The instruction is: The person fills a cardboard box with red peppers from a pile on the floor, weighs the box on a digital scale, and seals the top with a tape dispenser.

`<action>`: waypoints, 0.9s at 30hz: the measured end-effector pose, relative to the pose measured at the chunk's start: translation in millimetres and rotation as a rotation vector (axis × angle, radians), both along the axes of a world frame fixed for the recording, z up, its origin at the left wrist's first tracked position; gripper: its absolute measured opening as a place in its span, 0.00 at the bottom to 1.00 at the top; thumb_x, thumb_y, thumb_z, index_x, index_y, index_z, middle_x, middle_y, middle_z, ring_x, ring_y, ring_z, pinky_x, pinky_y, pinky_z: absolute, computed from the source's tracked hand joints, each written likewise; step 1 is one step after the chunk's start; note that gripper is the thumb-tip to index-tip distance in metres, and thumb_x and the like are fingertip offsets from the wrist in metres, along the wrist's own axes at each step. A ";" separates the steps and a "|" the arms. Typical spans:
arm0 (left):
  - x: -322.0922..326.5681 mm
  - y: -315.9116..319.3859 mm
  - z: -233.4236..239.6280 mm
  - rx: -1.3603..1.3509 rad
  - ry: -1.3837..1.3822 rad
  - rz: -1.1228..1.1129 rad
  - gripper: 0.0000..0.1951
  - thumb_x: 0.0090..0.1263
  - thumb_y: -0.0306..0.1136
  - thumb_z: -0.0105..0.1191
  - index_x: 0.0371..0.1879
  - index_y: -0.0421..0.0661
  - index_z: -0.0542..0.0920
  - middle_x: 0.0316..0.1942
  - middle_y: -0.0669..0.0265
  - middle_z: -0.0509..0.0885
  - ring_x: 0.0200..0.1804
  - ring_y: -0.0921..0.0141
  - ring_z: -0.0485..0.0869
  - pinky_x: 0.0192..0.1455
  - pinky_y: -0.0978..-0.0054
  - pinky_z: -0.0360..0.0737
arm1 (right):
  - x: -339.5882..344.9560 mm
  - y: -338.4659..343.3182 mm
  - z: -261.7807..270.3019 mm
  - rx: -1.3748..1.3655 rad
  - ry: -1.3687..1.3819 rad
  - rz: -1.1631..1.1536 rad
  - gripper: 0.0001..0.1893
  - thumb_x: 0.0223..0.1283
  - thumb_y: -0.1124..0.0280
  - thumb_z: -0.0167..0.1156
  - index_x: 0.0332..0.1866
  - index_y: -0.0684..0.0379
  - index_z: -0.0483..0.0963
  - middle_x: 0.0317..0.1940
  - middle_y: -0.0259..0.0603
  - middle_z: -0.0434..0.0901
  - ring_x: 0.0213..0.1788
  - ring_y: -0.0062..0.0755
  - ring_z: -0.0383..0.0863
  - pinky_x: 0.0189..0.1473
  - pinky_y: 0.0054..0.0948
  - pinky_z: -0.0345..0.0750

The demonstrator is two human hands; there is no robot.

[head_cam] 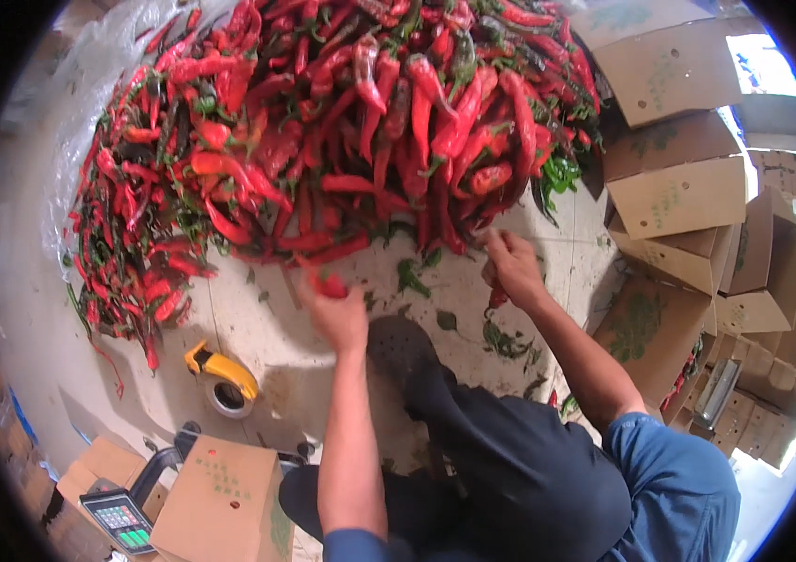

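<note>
A large heap of red chili peppers (377,126), with some green ones, lies on the floor before me. At the heap's near edge, left of centre, my left hand (336,302) holds a red pepper (331,284), slightly blurred. My right hand (509,265) is closed around a dark red pepper (498,296), whose end shows below the fingers, near the front of the heap. Loose green leaves and a green pepper (412,277) lie on the floor between the two hands.
A yellow tape dispenser (229,371) lies at the lower left. Beyond it stand a digital scale (117,516) and a cardboard box (212,492). Stacked open cartons (679,200) line the right side. Clear plastic sheeting (99,70) borders the heap's left. My shoe (398,344) is between my arms.
</note>
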State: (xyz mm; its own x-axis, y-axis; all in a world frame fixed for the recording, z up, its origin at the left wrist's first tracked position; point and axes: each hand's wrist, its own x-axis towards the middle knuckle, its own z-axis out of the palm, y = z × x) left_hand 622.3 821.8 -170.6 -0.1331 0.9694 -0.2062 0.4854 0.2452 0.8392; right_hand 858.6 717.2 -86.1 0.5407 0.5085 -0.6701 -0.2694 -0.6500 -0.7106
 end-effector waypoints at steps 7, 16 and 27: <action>38.3 84.6 133.3 -0.270 -0.913 -0.033 0.15 0.63 0.24 0.60 0.50 0.37 0.81 0.39 0.62 0.87 0.39 0.67 0.86 0.42 0.71 0.85 | 100.9 82.1 45.1 0.464 -0.553 -0.476 0.13 0.74 0.64 0.57 0.53 0.63 0.77 0.33 0.31 0.77 0.30 0.14 0.72 0.31 0.21 0.70; 147.6 171.9 75.5 -0.003 -0.339 -0.502 0.39 0.58 0.49 0.71 0.69 0.49 0.73 0.71 0.42 0.65 0.73 0.50 0.66 0.73 0.58 0.66 | 68.4 128.1 19.7 -0.038 -0.989 0.133 0.60 0.50 0.37 0.70 0.78 0.68 0.50 0.74 0.61 0.58 0.75 0.67 0.53 0.76 0.52 0.55; 159.9 118.8 76.5 0.212 -0.306 -0.389 0.49 0.63 0.47 0.70 0.78 0.40 0.55 0.75 0.45 0.63 0.74 0.55 0.66 0.76 0.61 0.62 | 68.4 137.2 46.2 0.053 -0.655 0.160 0.70 0.40 0.34 0.75 0.80 0.66 0.42 0.75 0.66 0.53 0.77 0.67 0.52 0.76 0.52 0.58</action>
